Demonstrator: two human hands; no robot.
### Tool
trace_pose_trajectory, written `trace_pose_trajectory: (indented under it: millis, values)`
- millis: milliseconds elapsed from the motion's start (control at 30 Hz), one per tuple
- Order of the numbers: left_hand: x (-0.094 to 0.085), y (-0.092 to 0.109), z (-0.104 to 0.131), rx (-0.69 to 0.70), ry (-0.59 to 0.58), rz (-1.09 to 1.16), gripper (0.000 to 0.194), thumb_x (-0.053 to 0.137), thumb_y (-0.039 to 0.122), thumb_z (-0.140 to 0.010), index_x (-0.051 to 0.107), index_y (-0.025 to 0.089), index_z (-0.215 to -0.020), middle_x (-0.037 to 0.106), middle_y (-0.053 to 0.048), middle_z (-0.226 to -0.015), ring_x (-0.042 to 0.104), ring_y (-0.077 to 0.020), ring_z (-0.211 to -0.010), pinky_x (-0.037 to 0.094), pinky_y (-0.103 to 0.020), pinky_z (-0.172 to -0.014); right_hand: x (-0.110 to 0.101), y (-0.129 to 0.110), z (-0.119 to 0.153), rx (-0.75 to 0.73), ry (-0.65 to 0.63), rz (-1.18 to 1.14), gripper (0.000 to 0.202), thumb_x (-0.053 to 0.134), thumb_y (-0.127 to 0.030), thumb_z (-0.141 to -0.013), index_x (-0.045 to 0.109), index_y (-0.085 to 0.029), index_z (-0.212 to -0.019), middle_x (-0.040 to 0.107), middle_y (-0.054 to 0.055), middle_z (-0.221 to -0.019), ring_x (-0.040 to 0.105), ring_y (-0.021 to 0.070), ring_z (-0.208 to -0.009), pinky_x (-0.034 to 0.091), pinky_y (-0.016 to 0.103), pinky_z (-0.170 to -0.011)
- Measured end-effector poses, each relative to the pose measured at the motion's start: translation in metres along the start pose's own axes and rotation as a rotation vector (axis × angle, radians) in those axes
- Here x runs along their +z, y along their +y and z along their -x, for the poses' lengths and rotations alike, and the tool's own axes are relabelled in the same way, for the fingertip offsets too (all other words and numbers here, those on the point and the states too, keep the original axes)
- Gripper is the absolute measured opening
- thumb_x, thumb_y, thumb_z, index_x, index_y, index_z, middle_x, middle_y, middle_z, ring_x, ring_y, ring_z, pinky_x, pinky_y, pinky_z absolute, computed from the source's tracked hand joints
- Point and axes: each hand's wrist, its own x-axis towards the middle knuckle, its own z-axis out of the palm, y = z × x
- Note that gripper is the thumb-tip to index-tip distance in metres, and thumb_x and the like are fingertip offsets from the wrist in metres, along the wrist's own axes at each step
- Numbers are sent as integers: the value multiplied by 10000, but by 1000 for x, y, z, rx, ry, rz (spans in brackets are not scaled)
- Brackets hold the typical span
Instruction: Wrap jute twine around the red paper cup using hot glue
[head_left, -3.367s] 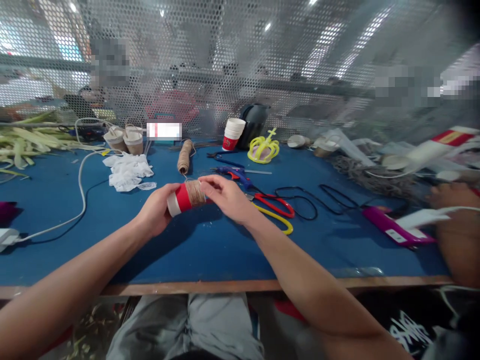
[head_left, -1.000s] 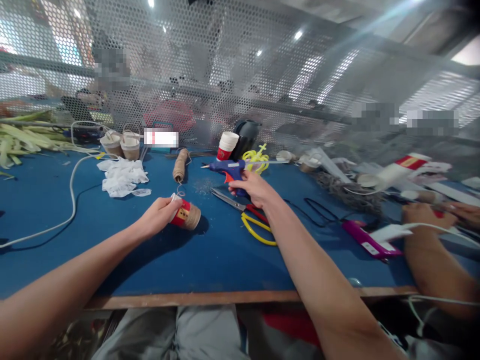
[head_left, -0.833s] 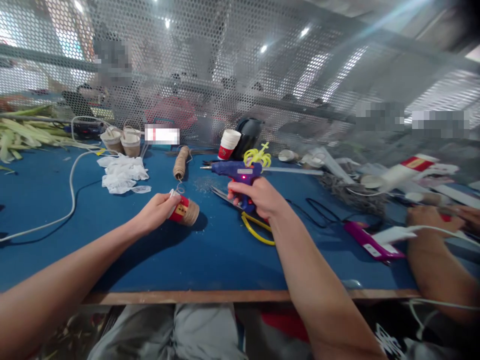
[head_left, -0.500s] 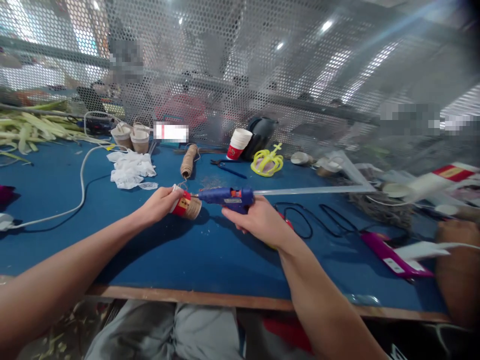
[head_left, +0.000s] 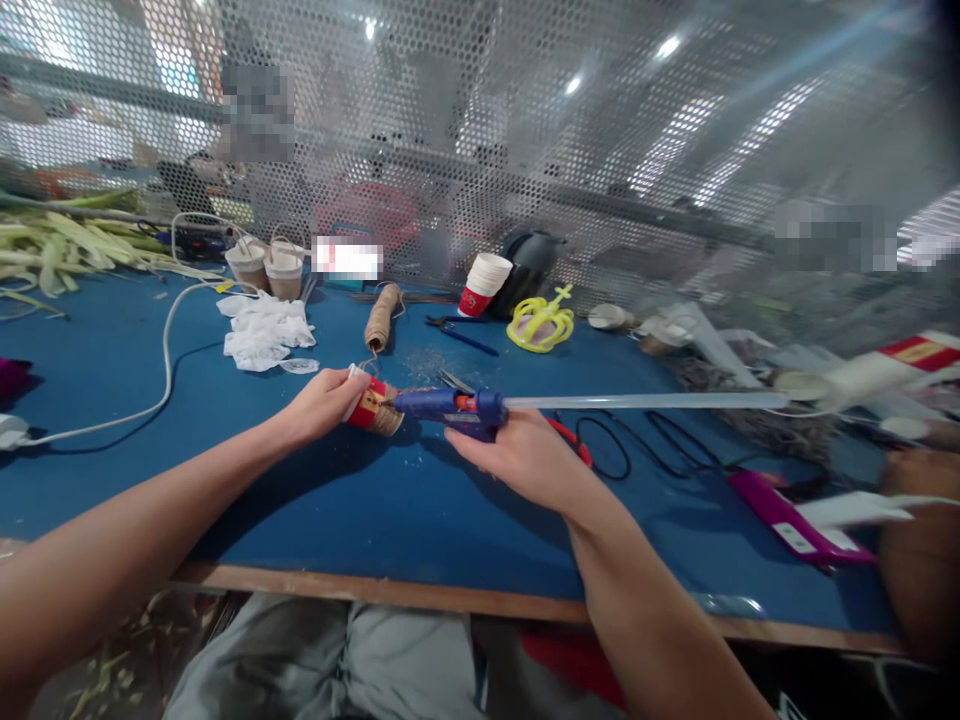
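My left hand (head_left: 328, 402) is closed on the rim end of a red paper cup (head_left: 367, 407), tilted on its side above the table. Twine is wound around the cup's base end. A blue hot glue gun (head_left: 450, 403) is gripped in my right hand (head_left: 529, 452), its nozzle at the edge of the wound twine; whether it touches, I cannot tell. From the gun's back sticks out a long clear glue stick (head_left: 637, 401). Behind the cup lies a spool of twine (head_left: 382, 320), a strand running toward the cup.
Blue pliers (head_left: 469, 340), a yellow crown-shaped piece (head_left: 540, 324) and stacked paper cups (head_left: 485, 284) stand farther back. White gloves (head_left: 268, 330) lie left. At right are a purple power strip (head_left: 795, 520), black cables and another person's arm (head_left: 919, 540). A perforated metal screen (head_left: 450, 150) rises behind.
The glue gun's nozzle has shifted slightly and its glue stick now points straighter to the right. Scissors-like metal blades show behind the gun. Both hands keep their hold.
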Motion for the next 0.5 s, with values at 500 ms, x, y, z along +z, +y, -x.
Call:
trace_pose_trajectory:
  millis: [500]
  values:
    - [0,3,1,-10,-6,11,455,429,435,-724,648,61,-864,654,-72,-697,542,-164,-591,384,-243,-529,6,5,3,-68,44,100,159,488,-286,-758,583,-159,-748,634,51,-771,572,173,-721,405,257,-654]
